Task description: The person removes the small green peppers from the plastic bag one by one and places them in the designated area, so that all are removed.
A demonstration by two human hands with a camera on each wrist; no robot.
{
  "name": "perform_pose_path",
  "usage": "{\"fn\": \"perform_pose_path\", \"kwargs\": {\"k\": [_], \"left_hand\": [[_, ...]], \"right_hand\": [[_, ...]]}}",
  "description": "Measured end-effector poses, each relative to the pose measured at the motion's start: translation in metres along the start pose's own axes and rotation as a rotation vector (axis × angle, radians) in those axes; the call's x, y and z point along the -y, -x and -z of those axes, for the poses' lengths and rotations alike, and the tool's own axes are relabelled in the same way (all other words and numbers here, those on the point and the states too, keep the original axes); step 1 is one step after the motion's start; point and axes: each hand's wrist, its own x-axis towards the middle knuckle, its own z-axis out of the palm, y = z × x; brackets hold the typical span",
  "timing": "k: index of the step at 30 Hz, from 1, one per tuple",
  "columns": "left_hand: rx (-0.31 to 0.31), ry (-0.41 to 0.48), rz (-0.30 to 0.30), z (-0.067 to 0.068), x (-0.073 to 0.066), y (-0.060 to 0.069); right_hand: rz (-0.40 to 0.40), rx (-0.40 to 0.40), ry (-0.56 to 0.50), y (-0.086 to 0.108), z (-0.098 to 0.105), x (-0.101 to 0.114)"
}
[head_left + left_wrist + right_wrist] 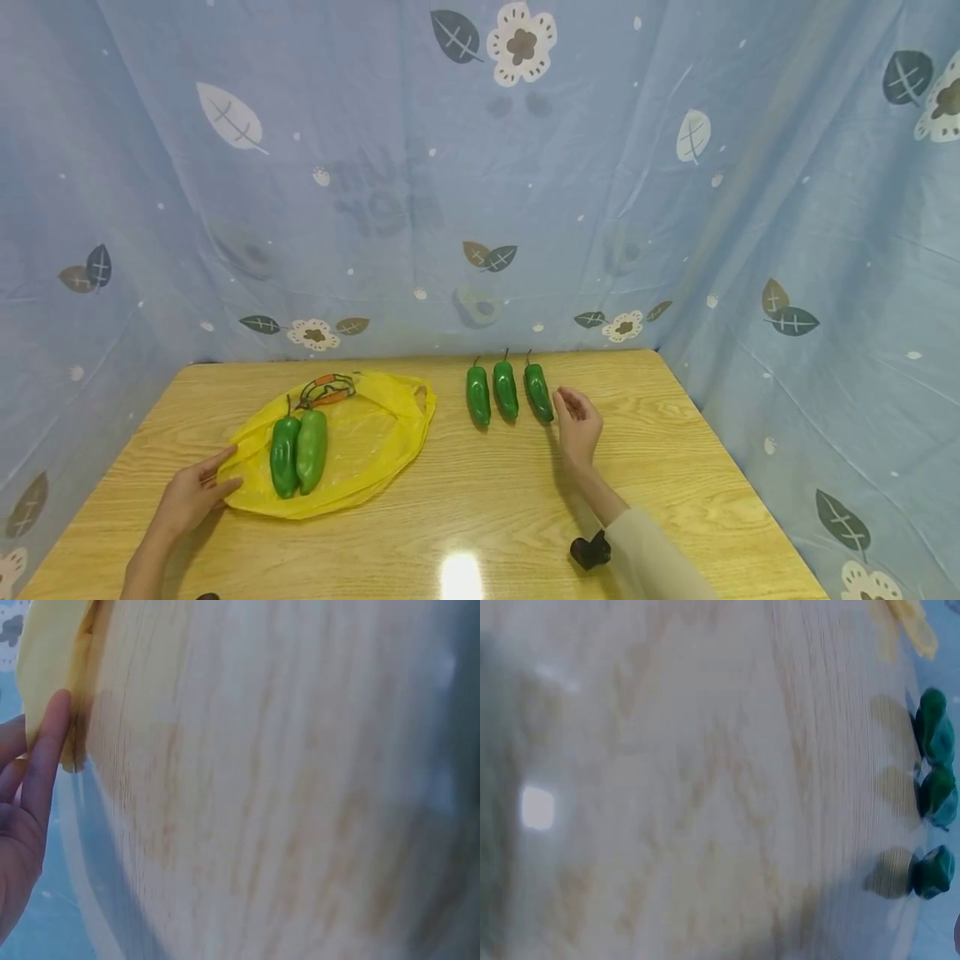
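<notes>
My left hand (pixel 189 497) holds the left edge of a yellow plastic bag (pixel 375 475) between thumb and fingers. In the left wrist view its fingers lie on both sides of the yellow bag (pixel 49 660). Two green peppers lie side by side on the bag: a dark one (pixel 284 457) and a lighter one (pixel 311 452). My right hand (pixel 581 429), loosely curled and holding nothing, is beside the rightmost of three dark green peppers (pixel 537 392). The other two are the middle pepper (pixel 506 389) and left pepper (pixel 477 396). The right wrist view barely catches that hand.
A wooden table (pixel 480 492) carries everything. Blue patterned cloth (pixel 420 167) hangs behind it and on both sides. An orange-and-dark shape (pixel 327 389) shows at the bag's back; whether printed or loose is unclear. A small black object (pixel 590 551) is at the right sleeve.
</notes>
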Motion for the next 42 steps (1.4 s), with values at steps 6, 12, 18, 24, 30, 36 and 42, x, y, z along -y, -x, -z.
{"fn": "perform_pose_path", "kwargs": {"k": [6,12,18,24,30,36,42], "left_hand": [[0.003,0.004,-0.007,0.0,-0.001,0.002],[0.01,0.004,0.009,0.0,-0.001,0.002],[0.007,0.005,0.016,0.0,0.0,0.003],[0.006,0.002,0.017,0.0,0.0,0.004],[0.006,-0.008,0.023,0.001,-0.001,0.003],[0.015,0.011,0.033,0.0,-0.002,0.002],[0.022,0.048,0.036,0.0,-0.002,0.001]], "right_hand": [[-0.019,-0.031,0.016,0.008,-0.001,-0.008],[-0.062,-0.066,0.003,0.016,-0.006,-0.012],[-0.097,-0.068,-0.048,0.03,-0.016,-0.003],[-0.086,-0.03,-0.11,0.044,-0.028,0.001],[-0.088,0.037,-0.124,0.059,-0.045,0.002],[-0.11,0.123,-0.112,0.07,-0.056,0.002],[-0.1,0.202,-0.121,0.082,-0.065,0.002]]}}
